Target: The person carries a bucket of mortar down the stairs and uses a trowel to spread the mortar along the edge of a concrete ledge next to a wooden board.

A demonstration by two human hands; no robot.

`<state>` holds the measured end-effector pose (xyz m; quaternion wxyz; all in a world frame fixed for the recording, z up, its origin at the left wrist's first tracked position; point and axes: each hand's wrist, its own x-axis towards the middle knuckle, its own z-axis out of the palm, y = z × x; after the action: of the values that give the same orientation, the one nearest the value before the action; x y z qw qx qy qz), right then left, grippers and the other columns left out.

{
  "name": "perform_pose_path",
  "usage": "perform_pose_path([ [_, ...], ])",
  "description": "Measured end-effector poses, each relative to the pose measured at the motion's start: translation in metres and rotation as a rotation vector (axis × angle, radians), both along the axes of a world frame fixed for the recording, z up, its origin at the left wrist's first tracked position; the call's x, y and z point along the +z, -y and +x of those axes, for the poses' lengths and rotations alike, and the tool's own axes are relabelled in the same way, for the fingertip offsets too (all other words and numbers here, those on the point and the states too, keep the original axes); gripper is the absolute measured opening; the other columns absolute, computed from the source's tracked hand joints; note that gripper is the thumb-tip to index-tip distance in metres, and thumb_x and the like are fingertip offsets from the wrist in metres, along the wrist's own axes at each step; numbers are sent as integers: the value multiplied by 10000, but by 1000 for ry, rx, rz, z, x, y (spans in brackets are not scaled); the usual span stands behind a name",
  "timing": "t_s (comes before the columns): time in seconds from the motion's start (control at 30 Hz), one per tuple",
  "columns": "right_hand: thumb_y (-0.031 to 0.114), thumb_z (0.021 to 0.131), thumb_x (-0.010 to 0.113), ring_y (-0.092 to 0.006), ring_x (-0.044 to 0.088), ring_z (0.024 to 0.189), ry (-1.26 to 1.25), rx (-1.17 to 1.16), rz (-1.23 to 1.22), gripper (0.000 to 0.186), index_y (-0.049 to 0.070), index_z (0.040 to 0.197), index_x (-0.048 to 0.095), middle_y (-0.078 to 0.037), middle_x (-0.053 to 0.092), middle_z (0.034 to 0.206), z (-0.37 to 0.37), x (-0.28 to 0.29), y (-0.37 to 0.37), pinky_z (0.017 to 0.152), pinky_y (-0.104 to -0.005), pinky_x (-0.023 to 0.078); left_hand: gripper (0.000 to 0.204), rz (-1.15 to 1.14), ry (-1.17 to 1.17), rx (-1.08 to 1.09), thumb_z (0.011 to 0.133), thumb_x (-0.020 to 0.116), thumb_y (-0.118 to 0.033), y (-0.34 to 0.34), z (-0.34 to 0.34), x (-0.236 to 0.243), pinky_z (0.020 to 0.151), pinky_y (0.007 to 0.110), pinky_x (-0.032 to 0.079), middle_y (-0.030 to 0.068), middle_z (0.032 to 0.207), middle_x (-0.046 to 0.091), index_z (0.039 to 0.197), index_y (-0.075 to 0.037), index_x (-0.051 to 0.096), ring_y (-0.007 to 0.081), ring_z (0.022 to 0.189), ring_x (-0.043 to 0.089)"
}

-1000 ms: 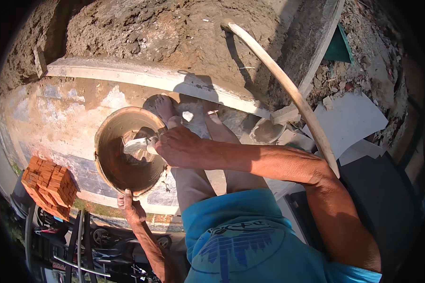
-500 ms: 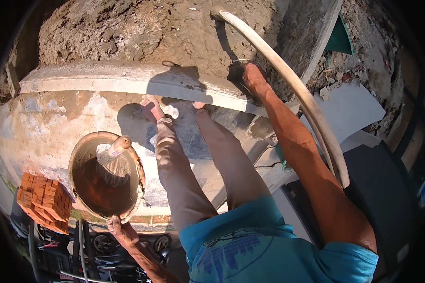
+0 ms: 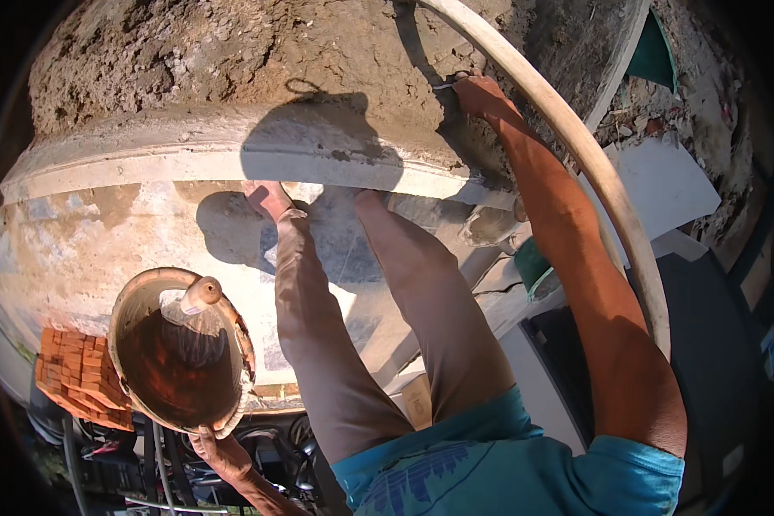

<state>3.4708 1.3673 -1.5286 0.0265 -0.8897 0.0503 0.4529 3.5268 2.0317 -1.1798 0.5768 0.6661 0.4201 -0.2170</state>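
Note:
My left hand (image 3: 221, 453) is closed on the lower rim of a round, mud-stained bucket (image 3: 238, 344) at the left, which is tilted so that its brown inside shows. A tool with a short, thick, pale handle (image 3: 200, 295) and a shiny flat part leans inside it. On the far side, at the mortar heap (image 3: 224, 60), my right hand (image 3: 483, 93) is closed round something with a thin pale end that I cannot make out. Its fingers are partly in shadow. A long wooden pole (image 3: 568, 125) runs close beside my right forearm, its far end out of view.
A pale raised edge (image 3: 146, 165) crosses in front of my bare feet. Stacked red bricks (image 3: 77, 378) stand behind the bucket. To the right lie a white sheet (image 3: 662, 185), a green container (image 3: 533, 267) and rubble. Parked motorbikes (image 3: 267, 460) show at the lower left.
The bucket sits lower and slightly further left in the view. My right hand appears further up and right. The whole view has shifted, and the pole's far end has left the picture.

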Motion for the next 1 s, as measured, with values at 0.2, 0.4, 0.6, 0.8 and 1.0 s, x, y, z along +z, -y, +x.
perform_pose_path([
  [0.2, 89, 750, 518, -341, 620, 894, -20, 6, -31, 171, -3, 785, 658, -191, 648, 841, 6, 11, -11, 781, -407, 480, 333, -26, -14, -29, 863, 590, -141, 4, 6, -3, 984, 337, 367, 96, 1188, 537, 1157, -9, 504, 173, 1094, 501],
  [0.4, 128, 784, 511, -304, 629, 779, 212, 32, -46, 177, 30, 695, 629, -179, 635, 736, -14, 18, -5, 686, -368, 498, 355, -57, -28, -30, 865, 581, -125, -8, 5, -5, 967, 347, 390, 95, 1215, 523, 1186, -10, 484, 178, 1096, 505],
  [0.6, 186, 823, 530, -267, 625, 769, 266, -103, -387, 178, 76, 747, 646, -111, 647, 773, -47, 36, -37, 680, -318, 481, 360, -73, 9, 31, 859, 584, -113, -18, 4, -9, 970, 353, 380, 85, 1207, 534, 1199, -38, 492, 181, 1093, 503],
  [0.8, 115, 776, 539, -316, 594, 871, 86, -400, -309, 175, 56, 878, 668, -105, 646, 865, -5, 160, -106, 751, -359, 480, 349, -147, 58, 48, 862, 574, -89, -14, 16, 4, 949, 351, 400, 86, 1184, 550, 1197, -33, 493, 182, 1073, 520],
  [1.0, -14, 701, 538, -309, 545, 967, 561, -398, -32, 328, 19, 1021, 604, -121, 573, 1106, -46, 232, -146, 834, -387, 459, 377, -170, 121, -14, 852, 580, -88, -4, 42, 23, 939, 339, 402, 87, 1170, 557, 1210, -27, 484, 177, 1048, 531],
])
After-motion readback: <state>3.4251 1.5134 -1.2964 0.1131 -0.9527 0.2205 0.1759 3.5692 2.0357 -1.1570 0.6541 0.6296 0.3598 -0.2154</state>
